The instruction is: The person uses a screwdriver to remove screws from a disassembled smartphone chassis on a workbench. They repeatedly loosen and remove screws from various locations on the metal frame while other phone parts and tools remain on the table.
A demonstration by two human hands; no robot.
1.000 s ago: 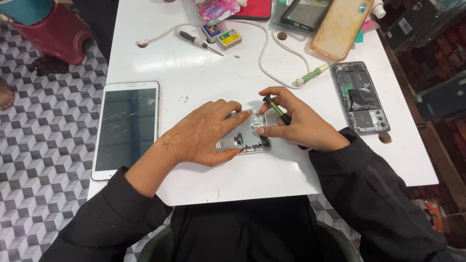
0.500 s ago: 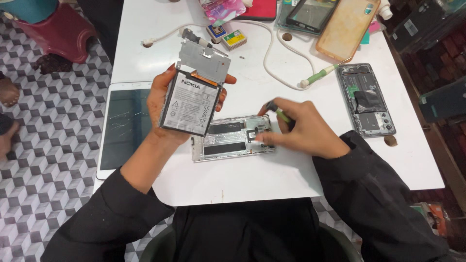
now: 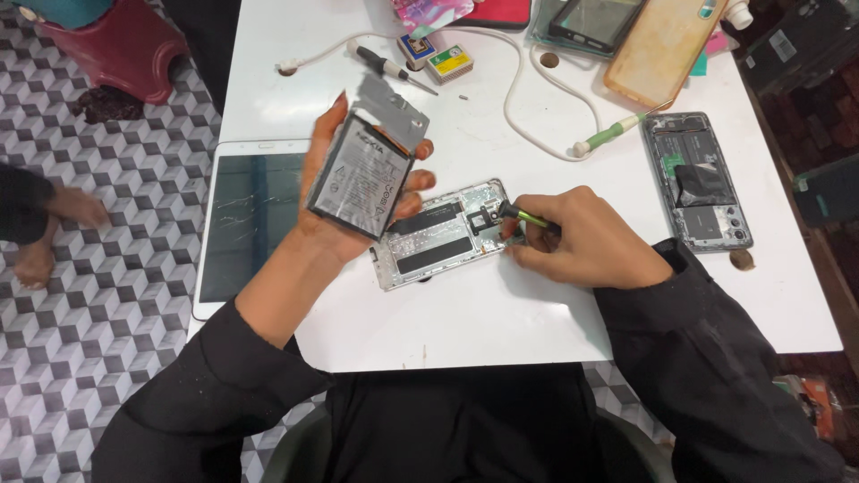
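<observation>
My left hand [image 3: 333,228] holds a grey flat phone battery [image 3: 360,177] raised above the white table [image 3: 501,313], with a thin silver metal plate [image 3: 392,103] behind it in the same grip. An opened phone frame [image 3: 438,234] lies on the table just to the right of that hand, its inside bare with dark strips. My right hand [image 3: 582,240] rests at the frame's right end, pinching a small green-handled tool [image 3: 526,217] whose dark tip touches the frame's upper right corner.
A white tablet [image 3: 249,219] with a cracked dark screen lies at the left edge. Another opened phone [image 3: 698,179] sits at right. A white cable [image 3: 519,98], a screwdriver [image 3: 394,68], a green tool [image 3: 617,134], an orange phone case [image 3: 660,40] and small boxes lie at the back. A person's bare foot [image 3: 40,233] is on the tiled floor.
My left hand lifted off the phone frame, taking the battery and metal plate up with it. The frame now lies uncovered. My right hand stayed at the frame's right end with the tool.
</observation>
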